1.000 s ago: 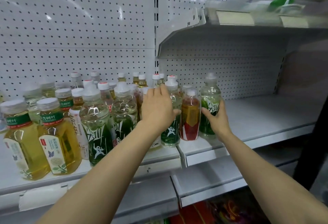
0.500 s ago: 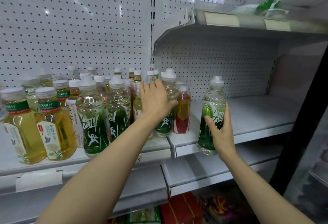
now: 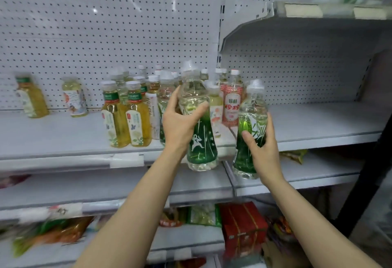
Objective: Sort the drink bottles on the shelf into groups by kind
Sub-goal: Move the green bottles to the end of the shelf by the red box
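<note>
My left hand point(image 3: 179, 120) grips a clear bottle with a green bamboo label point(image 3: 200, 140), held in front of the shelf edge. My right hand point(image 3: 262, 151) grips a second bottle of the same kind point(image 3: 251, 119), slightly lower and to the right. Behind them a cluster of bottles stands on the white shelf point(image 3: 63, 138): two yellow tea bottles with green neck bands point(image 3: 127, 117) at the front left, a red-and-white labelled bottle point(image 3: 233, 104), a pale floral-labelled bottle point(image 3: 216, 110), and several white-capped ones behind. Two single bottles point(image 3: 31, 97) point(image 3: 74, 97) stand far left.
The right half of the shelf point(image 3: 318, 123) is bare grey metal. An upper shelf point(image 3: 307, 19) overhangs on the right. Lower shelves hold a red box point(image 3: 241, 225) and coloured packets. A dark upright post point(image 3: 373, 161) runs down the right edge.
My left hand has lifted a green bamboo bottle off the shelf toward me. My right hand holds its bottle lower and nearer. The camera view has shifted left and back.
</note>
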Motion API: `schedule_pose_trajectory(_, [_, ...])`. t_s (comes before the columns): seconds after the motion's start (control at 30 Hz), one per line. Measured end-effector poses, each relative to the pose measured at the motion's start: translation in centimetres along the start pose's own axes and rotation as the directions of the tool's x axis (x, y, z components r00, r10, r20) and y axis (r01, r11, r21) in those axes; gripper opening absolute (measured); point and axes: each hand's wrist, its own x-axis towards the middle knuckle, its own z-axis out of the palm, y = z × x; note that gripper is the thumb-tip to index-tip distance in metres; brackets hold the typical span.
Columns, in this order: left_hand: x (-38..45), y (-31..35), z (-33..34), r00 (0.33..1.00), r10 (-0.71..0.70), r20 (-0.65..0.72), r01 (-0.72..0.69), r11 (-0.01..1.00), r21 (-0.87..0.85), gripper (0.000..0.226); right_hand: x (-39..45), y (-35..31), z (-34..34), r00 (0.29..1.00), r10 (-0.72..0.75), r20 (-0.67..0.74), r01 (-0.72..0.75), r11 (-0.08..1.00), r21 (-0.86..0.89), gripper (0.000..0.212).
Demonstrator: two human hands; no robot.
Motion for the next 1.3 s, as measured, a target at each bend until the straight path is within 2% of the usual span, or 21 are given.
schedule_pose_trajectory(0.13, [-2.5, 0.5, -6.2, 0.997, 0.001, -0.081, 0.003, 0.999, 0.043, 0.077, -4.2, -2.9, 4.3, 0.998, -0.006, 0.07, 0.004, 1.0, 0.022, 0.085])
schedule_pose_trajectory(0.33, [-5.3, 1.5, -15.1, 0.991, 0.045, -0.126, -0.027, 0.99, 0.141, 0.069, -9.5, -6.8, 11.3, 0.986, -0.044, 0.163, 0.028, 0.995, 0.1, 0.086])
schedule_pose_trajectory(0.47, [-5.6, 2.1, -20.1, 0.983, 0.054, -0.177, -0.017, 0.978, 0.208, 0.078, -11.4, -8.7, 16.1, 0.966, -0.057, 0.251, 0.021, 0.989, 0.145, 0.085])
schedule_pose_trajectory(0.57, [-5.1, 2.4, -23.6, 0.975, 0.068, -0.21, -0.01, 0.964, 0.264, 0.076, -11.8, -9.9, 19.9, 0.949, -0.093, 0.301, 0.035, 0.98, 0.193, 0.085])
schedule_pose_trajectory(0.63, [-4.5, 2.2, -25.9, 0.968, 0.083, -0.238, -0.009, 0.955, 0.296, 0.083, -11.6, -10.6, 22.6, 0.937, -0.102, 0.334, 0.028, 0.975, 0.22, 0.085])
schedule_pose_trajectory(0.77, [-3.3, 1.7, -30.6, 0.946, 0.106, -0.306, 0.003, 0.941, 0.338, 0.083, -11.2, -11.6, 27.6, 0.912, -0.146, 0.383, 0.032, 0.957, 0.288, 0.085])
schedule_pose_trajectory(0.93, [-1.7, 1.4, -36.2, 0.902, 0.115, -0.416, 0.049, 0.931, 0.362, 0.097, -10.7, -12.7, 32.8, 0.87, -0.202, 0.449, 0.055, 0.946, 0.319, 0.085])
schedule_pose_trajectory(1.1, [0.5, 1.3, -41.5, 0.883, 0.139, -0.448, 0.05, 0.922, 0.384, 0.084, -10.8, -14.3, 38.3, 0.852, -0.222, 0.474, 0.059, 0.94, 0.335, 0.084])
schedule_pose_trajectory(1.3, [4.4, 1.3, -49.8, 0.886, 0.13, -0.445, 0.055, 0.923, 0.38, 0.094, -12.0, -16.4, 46.2, 0.874, -0.21, 0.439, 0.03, 0.923, 0.383, 0.084])
